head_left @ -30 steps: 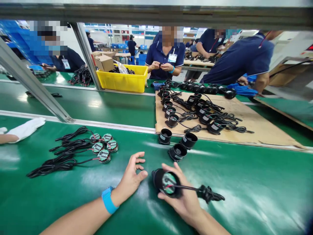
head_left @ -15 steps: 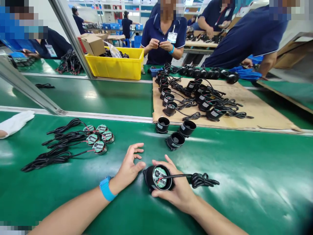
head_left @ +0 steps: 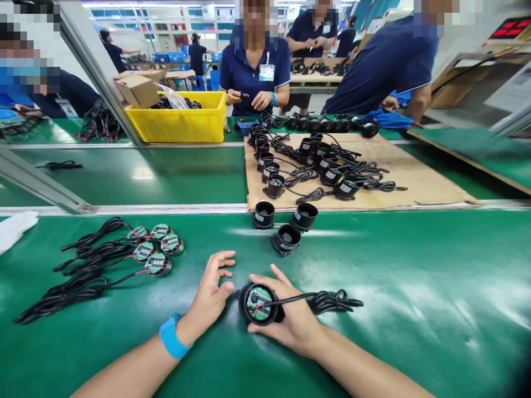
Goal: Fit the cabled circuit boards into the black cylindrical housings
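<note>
My right hand (head_left: pixel 292 315) is wrapped round a black round housing (head_left: pixel 244 304) on the green bench. A green circuit board (head_left: pixel 260 303) sits inside the housing's mouth. From it a black cable (head_left: pixel 332 302) runs over my right hand to a coiled bundle on the bench. Just left of the housing, my left hand (head_left: pixel 211 293) is apart from it, fingers spread and holding nothing. Beyond my hands stand three black housings (head_left: pixel 286 239). At the left lie several round circuit-board units (head_left: pixel 157 264) with red wires and black cables.
Behind the bench edge, a cardboard sheet (head_left: pixel 431 185) bears several filled housings with cables. A yellow bin (head_left: pixel 178 124) stands at the back left beside a metal post (head_left: pixel 99 72). Co-workers stand across the bench; one (head_left: pixel 255 72) holds a small dark part. A white-gloved hand (head_left: pixel 16 229) shows far left.
The camera view has shifted, moving the scene slightly left in the picture. My right hand still holds the housing, and my left hand stays spread beside it. The co-worker opposite has lowered their hands.
</note>
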{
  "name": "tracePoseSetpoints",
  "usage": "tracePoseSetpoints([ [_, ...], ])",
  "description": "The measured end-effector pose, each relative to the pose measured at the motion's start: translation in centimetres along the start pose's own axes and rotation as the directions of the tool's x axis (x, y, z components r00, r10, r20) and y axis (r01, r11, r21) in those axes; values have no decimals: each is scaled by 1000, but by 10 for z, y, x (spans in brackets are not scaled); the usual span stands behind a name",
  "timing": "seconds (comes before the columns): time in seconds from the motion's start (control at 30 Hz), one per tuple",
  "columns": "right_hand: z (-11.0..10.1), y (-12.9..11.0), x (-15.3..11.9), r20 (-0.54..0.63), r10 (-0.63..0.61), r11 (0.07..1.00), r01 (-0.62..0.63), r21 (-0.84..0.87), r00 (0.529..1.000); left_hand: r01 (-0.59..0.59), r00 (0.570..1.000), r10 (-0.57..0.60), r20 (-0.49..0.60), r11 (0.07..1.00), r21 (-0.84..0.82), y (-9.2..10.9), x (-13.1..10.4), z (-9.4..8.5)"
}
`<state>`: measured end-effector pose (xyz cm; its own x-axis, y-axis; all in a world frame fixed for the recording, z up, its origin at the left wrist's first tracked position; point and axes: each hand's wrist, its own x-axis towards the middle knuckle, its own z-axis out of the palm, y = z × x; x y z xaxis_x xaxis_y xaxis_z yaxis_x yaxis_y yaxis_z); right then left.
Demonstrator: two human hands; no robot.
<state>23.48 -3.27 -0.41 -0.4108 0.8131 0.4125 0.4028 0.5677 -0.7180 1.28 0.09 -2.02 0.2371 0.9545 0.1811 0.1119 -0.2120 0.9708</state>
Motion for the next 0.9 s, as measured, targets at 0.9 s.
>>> tracePoseSetpoints([
  [0.9,-26,-20,1,171,-158,864,220,-453,973,-610,780,370,506,631,479,32,-9,-9],
])
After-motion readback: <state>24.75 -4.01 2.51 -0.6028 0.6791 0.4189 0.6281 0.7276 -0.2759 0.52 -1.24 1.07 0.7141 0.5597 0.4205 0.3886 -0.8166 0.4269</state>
